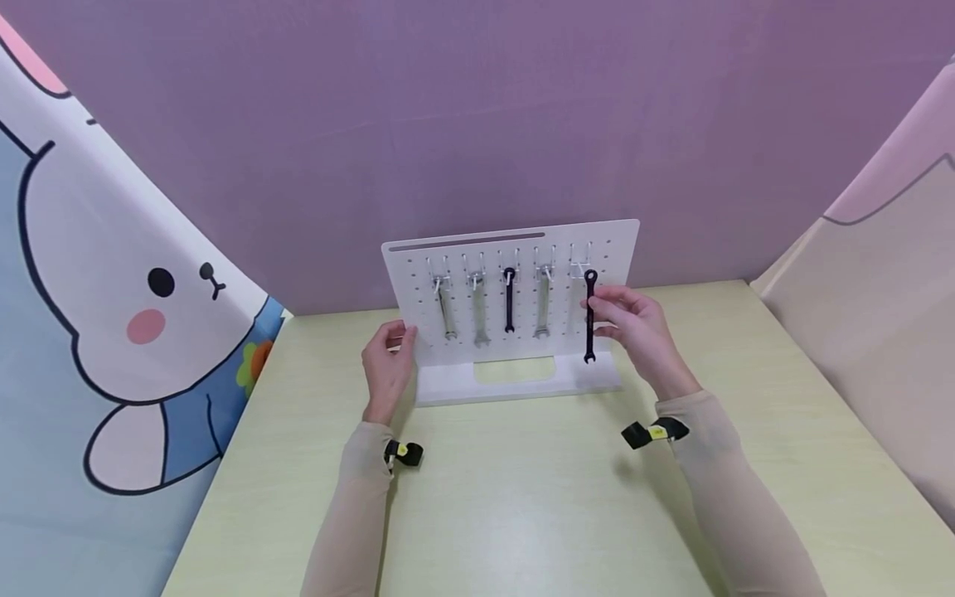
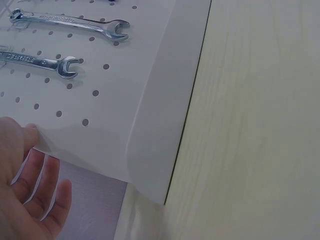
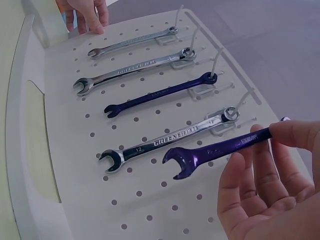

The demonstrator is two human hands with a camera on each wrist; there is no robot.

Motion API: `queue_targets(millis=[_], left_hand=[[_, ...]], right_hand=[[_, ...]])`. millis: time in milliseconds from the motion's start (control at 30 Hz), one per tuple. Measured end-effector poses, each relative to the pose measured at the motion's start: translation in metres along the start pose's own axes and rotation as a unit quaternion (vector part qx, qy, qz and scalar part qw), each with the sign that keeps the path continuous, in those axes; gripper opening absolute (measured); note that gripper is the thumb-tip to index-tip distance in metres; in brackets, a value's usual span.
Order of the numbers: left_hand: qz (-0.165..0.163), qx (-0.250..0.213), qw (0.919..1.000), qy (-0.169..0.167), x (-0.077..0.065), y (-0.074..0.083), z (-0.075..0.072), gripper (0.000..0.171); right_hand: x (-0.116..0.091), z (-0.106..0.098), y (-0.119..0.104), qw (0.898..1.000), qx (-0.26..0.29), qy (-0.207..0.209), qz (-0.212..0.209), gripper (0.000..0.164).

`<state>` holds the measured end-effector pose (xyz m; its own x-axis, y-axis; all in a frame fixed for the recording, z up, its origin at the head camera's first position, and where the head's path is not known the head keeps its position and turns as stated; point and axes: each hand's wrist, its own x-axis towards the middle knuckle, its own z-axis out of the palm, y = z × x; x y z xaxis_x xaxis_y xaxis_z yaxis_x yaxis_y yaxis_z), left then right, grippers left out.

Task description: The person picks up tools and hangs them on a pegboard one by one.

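Observation:
A dark combination wrench, purplish in the right wrist view, is pinched between the thumb and fingers of my right hand. It points down, its ring end just below the rightmost wire hook and its open jaw at the bottom. Behind it stands a white pegboard. My left hand holds the board's left edge, thumb on the front and fingers behind. Between the hands hang three chrome wrenches, one bearing the number 12, and another dark wrench.
The board's white base, with a cut-out in it, rests on a pale wood-grain table. A purple cloth wall rises behind. Printed cartoon curtains flank the left and right sides.

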<state>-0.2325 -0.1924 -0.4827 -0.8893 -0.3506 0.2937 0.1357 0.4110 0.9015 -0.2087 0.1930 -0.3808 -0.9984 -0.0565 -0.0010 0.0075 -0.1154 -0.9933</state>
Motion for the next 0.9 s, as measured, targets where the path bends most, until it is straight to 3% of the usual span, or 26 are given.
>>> queue_targets(millis=[400, 900], left_hand=[[-0.007, 0.002, 1.0000, -0.002, 0.001, 0.001, 0.000, 0.027], [-0.003, 0.002, 1.0000, -0.004, 0.000, 0.000, -0.001, 0.027]], right_hand=[[0.006, 0.002, 0.003, 0.999, -0.036, -0.003, 0.012, 0.013], [0.018, 0.004, 0.012, 1.000, -0.003, 0.000, 0.024, 0.013]])
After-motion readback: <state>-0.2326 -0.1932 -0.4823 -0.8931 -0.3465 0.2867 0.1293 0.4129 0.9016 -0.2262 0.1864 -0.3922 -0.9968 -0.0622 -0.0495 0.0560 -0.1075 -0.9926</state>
